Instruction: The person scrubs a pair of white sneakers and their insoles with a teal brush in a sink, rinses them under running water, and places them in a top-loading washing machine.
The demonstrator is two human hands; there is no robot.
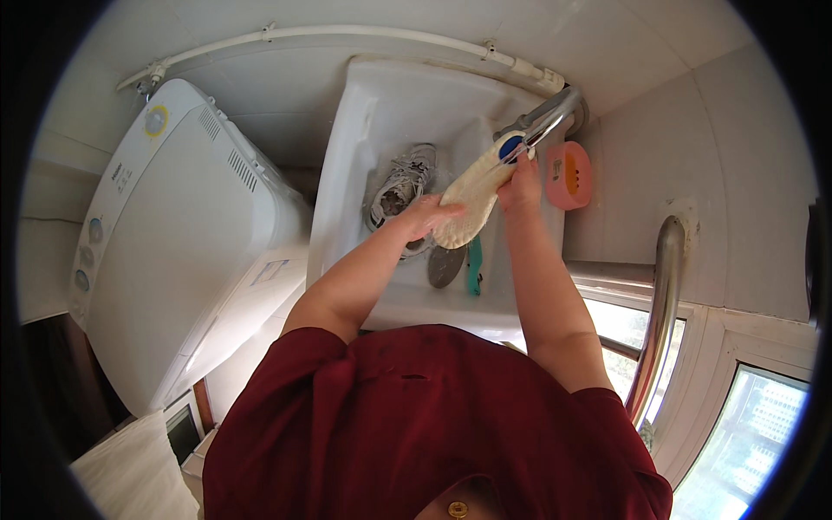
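Observation:
A cream shoe insole (pixel 473 195) with a blue heel patch is held between both hands over the white sink (pixel 448 307). My left hand (pixel 428 214) grips its wide toe end, thumb on top. My right hand (pixel 522 182) holds the heel end under the chrome faucet (pixel 551 120), where water appears to run onto it. A wet grey lace-up sneaker (pixel 402 185) lies in the basin beside my left hand. Part of a second shoe shows below that hand, mostly hidden. A dark grey insole (pixel 446 265) and a teal brush-like tool (pixel 475 266) lie below the held insole.
A white Haier washing machine (pixel 175 247) stands left of the sink. On the right wall hangs a pink soap dish (pixel 569 177) with an orange bar. A white pipe (pixel 364 31) runs along the back wall. A metal rail (pixel 664 286) stands by the window at right.

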